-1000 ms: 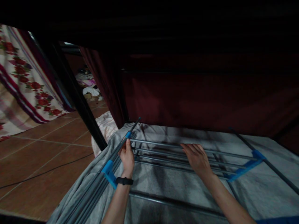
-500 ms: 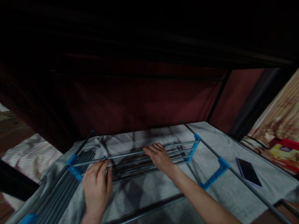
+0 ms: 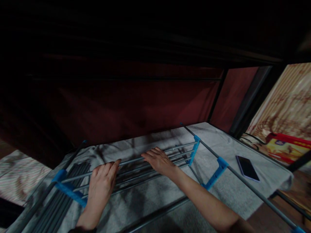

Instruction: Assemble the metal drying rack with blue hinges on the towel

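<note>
A folding drying rack of grey metal rods (image 3: 136,166) with blue plastic joints (image 3: 195,147) lies on a grey cloth (image 3: 218,152) over a low shelf. My left hand (image 3: 102,184) rests flat on the rods at the left, fingers stretched out and together. Further right, my right hand (image 3: 159,160) lies palm down on the same rods, fingers extended. Neither hand grips anything. A bundle of folded rods (image 3: 65,191) lies along the left edge.
A dark phone (image 3: 247,168) lies on the cloth at the right. Dark red fabric walls (image 3: 136,103) and black frame posts (image 3: 252,100) enclose the shelf. A red and yellow box (image 3: 286,147) sits beyond the right edge. Striped cloth (image 3: 19,174) lies on the floor at the left.
The view swung from left to right. My left hand let go of the rack's left rail and now lies flat on the rods. My right hand stayed on the rods.
</note>
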`<state>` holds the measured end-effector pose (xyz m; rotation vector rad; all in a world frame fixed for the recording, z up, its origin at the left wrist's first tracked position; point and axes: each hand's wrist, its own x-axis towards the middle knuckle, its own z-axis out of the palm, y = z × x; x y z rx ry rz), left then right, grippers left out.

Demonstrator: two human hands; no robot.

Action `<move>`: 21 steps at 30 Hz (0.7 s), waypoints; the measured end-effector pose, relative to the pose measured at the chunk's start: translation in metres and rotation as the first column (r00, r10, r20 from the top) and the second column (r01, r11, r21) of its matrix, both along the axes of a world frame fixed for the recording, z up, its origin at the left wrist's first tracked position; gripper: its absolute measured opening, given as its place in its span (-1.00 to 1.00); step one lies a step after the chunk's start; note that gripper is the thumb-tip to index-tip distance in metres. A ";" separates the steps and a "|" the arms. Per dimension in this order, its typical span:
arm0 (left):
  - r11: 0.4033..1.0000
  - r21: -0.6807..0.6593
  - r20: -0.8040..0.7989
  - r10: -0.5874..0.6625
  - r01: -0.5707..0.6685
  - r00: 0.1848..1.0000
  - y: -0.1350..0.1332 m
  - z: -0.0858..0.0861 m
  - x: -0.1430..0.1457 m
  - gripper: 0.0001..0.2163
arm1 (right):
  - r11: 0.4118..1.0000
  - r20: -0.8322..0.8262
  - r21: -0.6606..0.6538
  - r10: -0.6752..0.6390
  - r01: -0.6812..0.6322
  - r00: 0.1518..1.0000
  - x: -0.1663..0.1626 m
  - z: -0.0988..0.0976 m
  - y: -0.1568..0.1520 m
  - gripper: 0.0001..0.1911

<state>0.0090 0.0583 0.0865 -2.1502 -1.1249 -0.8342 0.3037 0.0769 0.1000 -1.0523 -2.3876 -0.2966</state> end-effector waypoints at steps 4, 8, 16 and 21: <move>1.000 0.001 -0.029 0.014 -0.014 0.999 0.002 0.000 -0.001 -0.71 | 1.000 0.003 0.005 0.024 -0.024 1.000 0.002 0.002 0.000 -0.80; 1.000 0.009 -0.048 0.015 -0.015 0.999 0.002 0.001 -0.002 -0.70 | 1.000 0.014 -0.003 0.024 -0.024 1.000 0.002 0.003 0.000 -0.81; 0.999 0.037 -0.057 -0.012 0.014 0.998 0.000 0.008 -0.001 -0.73 | 0.999 0.014 -0.033 0.015 -0.014 1.000 0.000 0.005 0.002 -0.81; 1.000 0.002 -0.034 -0.023 0.023 0.999 -0.001 0.008 0.001 -0.70 | 0.999 -0.003 -0.032 0.014 -0.014 1.000 0.001 0.004 0.000 -0.85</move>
